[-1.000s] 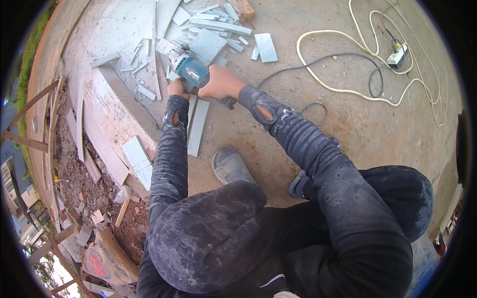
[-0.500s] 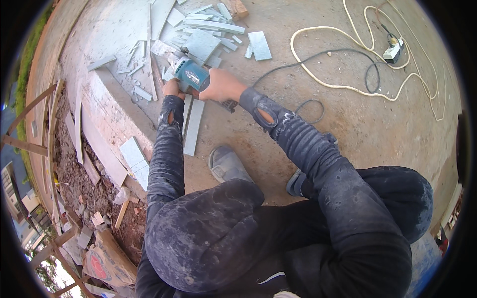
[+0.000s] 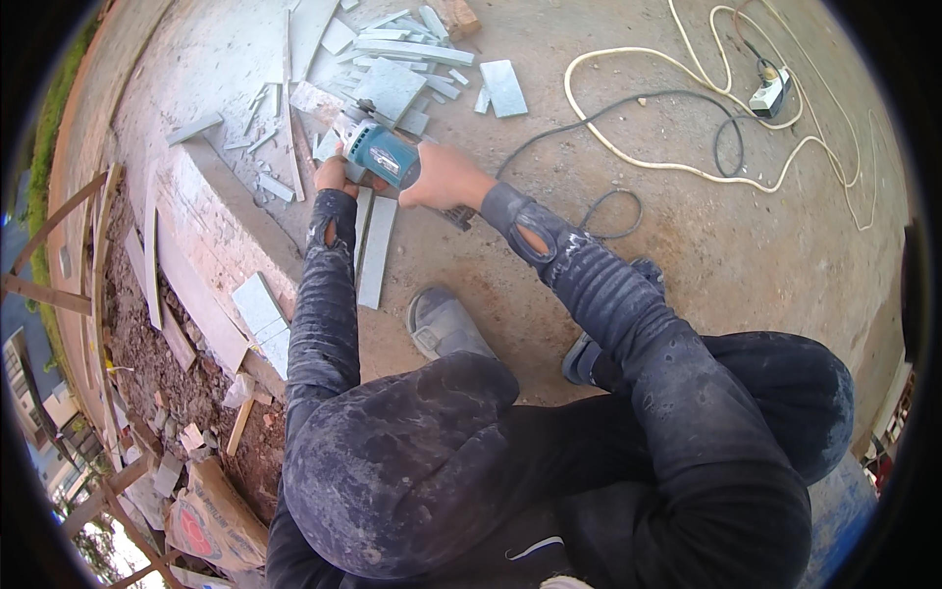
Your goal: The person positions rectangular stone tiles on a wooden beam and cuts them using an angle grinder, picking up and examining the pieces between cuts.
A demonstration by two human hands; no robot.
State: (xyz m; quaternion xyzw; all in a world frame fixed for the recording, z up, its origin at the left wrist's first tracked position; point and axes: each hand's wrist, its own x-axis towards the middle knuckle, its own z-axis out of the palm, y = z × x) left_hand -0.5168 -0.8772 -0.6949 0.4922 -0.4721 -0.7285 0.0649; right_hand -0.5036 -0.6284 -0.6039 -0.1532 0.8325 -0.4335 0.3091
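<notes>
My right hand (image 3: pixel 446 177) is wrapped round the teal body of an angle grinder (image 3: pixel 385 153), whose metal head points to the far left. Close beside that head, my left hand (image 3: pixel 335 175) has its fingers curled closed; the grinder and the fingers hide what they grip. Just past the left hand a pale tile piece (image 3: pixel 326 145) shows. Beyond the grinder lies a larger pale-green tile (image 3: pixel 390 88) among several offcuts. Two narrow tile strips (image 3: pixel 377 253) lie on the ground below my hands.
A raised concrete edge (image 3: pixel 231 211) runs along my left, with a split tile (image 3: pixel 260 312) on it. A dark cord (image 3: pixel 599 118) and a cream cable (image 3: pixel 574 74) curl to a white socket block (image 3: pixel 769 93). Rubble (image 3: pixel 167 363) and a torn paper sack (image 3: pixel 214 518) lie lower left.
The grinder has shifted slightly toward me, with both hands still at it. The whole view has moved a little, so the surroundings sit slightly farther left.
</notes>
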